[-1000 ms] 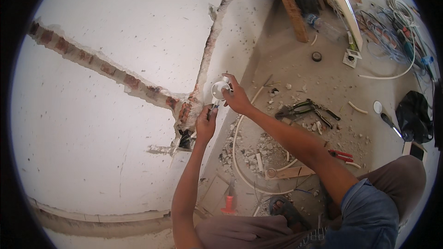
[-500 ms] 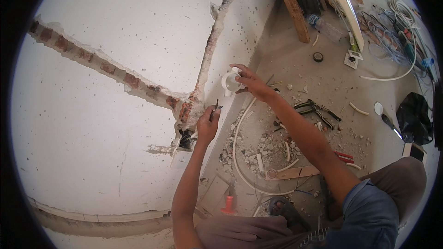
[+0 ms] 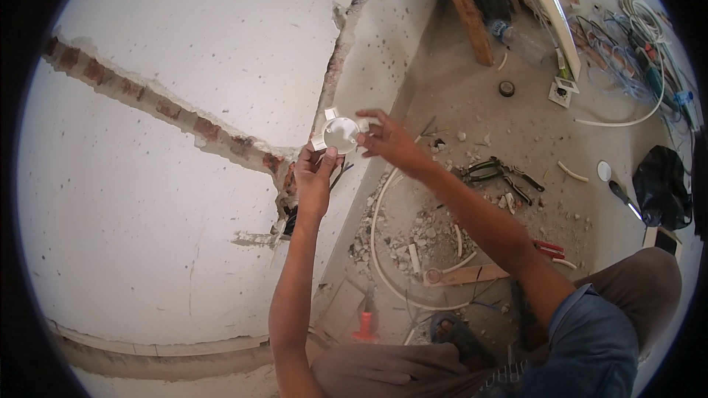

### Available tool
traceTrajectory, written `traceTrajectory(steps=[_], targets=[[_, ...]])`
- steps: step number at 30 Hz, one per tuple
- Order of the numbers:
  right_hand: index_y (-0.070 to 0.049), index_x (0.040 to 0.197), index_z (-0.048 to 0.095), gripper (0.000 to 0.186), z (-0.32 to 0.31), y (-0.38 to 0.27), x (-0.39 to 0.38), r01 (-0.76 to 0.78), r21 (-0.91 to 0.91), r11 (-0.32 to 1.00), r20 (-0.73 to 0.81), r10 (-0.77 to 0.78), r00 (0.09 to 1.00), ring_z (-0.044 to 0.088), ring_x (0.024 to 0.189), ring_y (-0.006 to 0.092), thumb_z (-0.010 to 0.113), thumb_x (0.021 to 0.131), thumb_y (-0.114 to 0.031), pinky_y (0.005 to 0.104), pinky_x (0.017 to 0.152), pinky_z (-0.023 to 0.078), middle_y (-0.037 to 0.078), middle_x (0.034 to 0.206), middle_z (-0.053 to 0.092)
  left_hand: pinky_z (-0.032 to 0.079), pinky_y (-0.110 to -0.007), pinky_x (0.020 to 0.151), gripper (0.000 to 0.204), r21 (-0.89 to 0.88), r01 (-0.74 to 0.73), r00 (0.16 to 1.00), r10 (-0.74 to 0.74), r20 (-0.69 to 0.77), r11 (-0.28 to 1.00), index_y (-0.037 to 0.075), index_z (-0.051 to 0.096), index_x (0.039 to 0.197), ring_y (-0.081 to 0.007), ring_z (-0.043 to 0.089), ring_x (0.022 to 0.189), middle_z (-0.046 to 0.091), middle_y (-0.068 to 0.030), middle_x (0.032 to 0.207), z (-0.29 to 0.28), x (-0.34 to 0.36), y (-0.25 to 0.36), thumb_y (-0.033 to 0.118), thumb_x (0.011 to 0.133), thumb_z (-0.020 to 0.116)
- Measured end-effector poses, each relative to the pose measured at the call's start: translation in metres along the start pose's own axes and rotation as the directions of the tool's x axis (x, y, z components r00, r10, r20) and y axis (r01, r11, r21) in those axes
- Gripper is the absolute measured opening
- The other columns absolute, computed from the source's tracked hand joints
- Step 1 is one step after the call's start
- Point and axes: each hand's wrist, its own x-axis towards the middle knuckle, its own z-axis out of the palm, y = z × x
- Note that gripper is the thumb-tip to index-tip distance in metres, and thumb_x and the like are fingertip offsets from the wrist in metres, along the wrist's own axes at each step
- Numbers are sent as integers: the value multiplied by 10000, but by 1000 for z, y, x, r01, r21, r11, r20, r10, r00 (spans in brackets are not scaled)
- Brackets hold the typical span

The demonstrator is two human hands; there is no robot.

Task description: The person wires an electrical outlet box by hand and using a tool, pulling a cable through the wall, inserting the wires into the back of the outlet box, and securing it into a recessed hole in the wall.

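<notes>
A white round junction box [image 3: 341, 135] with short side spouts is held up in front of the white wall [image 3: 169, 250]. My left hand [image 3: 316, 180] is closed on its lower side, thumb near the rim; a thin dark piece [image 3: 341, 173], perhaps wire, sticks out beside it. My right hand [image 3: 389, 144] grips the right side of the box with its fingertips. Just behind the box, two chiselled channels [image 3: 168, 109] exposing red brick meet at a broken hollow [image 3: 289, 220] with dark material inside, partly hidden by my left forearm.
On the dusty floor lie rubble [image 3: 428, 236], pliers [image 3: 501, 173], a tape roll [image 3: 506, 88], red-handled tools [image 3: 549, 249], a screwdriver [image 3: 625, 199], a black bag [image 3: 660, 188] and coiled cables [image 3: 640, 18]. Planks [image 3: 464, 7] lean at the top right; my knees fill the lower edge.
Since half a second ago, the box has moved left, carried by my right hand, and is now held in both hands. My left hand has risen slightly to meet it.
</notes>
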Motion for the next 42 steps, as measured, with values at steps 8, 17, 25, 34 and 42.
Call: traceTrajectory(steps=[8, 17, 25, 34, 42], targets=[[-78, 1197, 531, 373, -23, 32, 13, 60, -123, 991, -222, -87, 971, 610, 726, 121, 611, 929, -325, 264, 545, 554, 80, 854, 618, 500, -382, 831, 381, 721, -287, 948, 293, 122, 631, 3, 529, 1251, -254, 637, 951, 647, -158, 1063, -18, -6, -40, 214, 938, 575], [-101, 1165, 567, 313, -35, 46, 49, 94, -373, 923, 41, -85, 996, 577, 566, 137, 607, 921, -293, 278, 494, 511, 104, 814, 605, 499, -285, 710, 254, 523, -108, 987, 27, 161, 845, 12, 640, 1114, -139, 626, 762, 679, -85, 902, -29, -11, -65, 136, 892, 642], [-97, 1156, 592, 305, -49, 48, 59, 168, -379, 910, 298, -51, 953, 572, 572, 130, 581, 936, -308, 277, 491, 501, 88, 852, 608, 483, -269, 683, 218, 478, -112, 990, 56, 129, 871, 23, 654, 1086, -106, 573, 723, 667, -61, 912, -25, -14, -71, 121, 892, 639], [-89, 1161, 608, 275, -50, 54, 51, 220, -316, 923, 269, -136, 954, 613, 753, 136, 573, 950, -261, 276, 576, 545, 81, 973, 631, 476, -249, 695, 222, 390, -67, 991, 17, 132, 918, -5, 644, 1083, -81, 559, 714, 673, -43, 896, -28, -8, -77, 111, 893, 644], [-69, 1161, 623, 266, -45, 57, 35, 354, -388, 851, 224, -285, 932, 620, 821, 128, 577, 950, -224, 287, 690, 521, 90, 1002, 674, 473, -236, 733, 223, 288, 98, 987, -131, 97, 953, -18, 610, 1061, -82, 578, 775, 659, -55, 909, -31, -2, -73, 108, 884, 660]])
